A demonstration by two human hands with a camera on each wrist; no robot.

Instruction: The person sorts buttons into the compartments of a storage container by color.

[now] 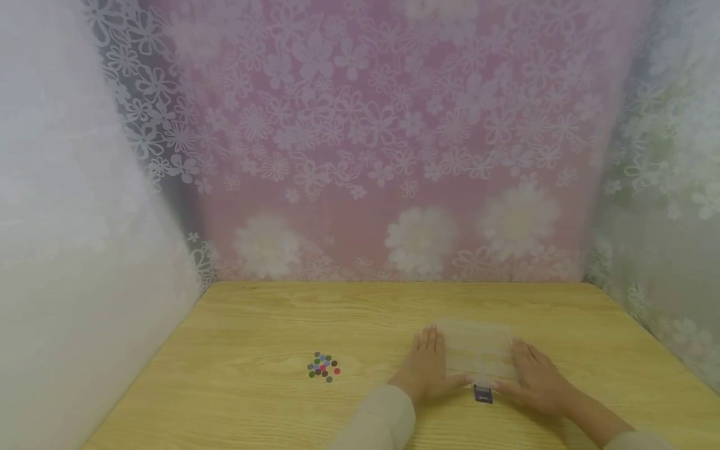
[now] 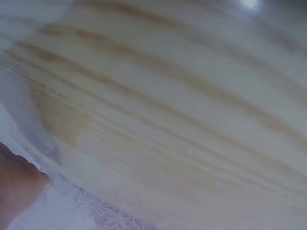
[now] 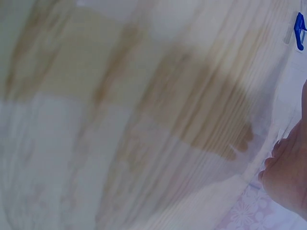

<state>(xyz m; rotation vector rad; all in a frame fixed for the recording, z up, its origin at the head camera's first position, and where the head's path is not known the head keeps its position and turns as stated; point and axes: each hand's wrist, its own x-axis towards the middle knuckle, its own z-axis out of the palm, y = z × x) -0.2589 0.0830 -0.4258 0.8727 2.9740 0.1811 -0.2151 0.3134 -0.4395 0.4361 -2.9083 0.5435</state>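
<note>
A clear plastic container with a dark blue latch on its front sits on the table, right of centre. My left hand lies along its left side, fingers straight and pointing away, thumb reaching toward the latch. On the opposite side, my right hand rests with extended fingers, its thumb also near the latch. The right wrist view catches the blue latch beside part of the right hand. Only a bit of the left hand shows in the left wrist view.
Several small round coloured discs lie in a loose cluster left of the hands. The wood-grain table is bordered by a flowered pink curtain at the back and pale sheets at the sides.
</note>
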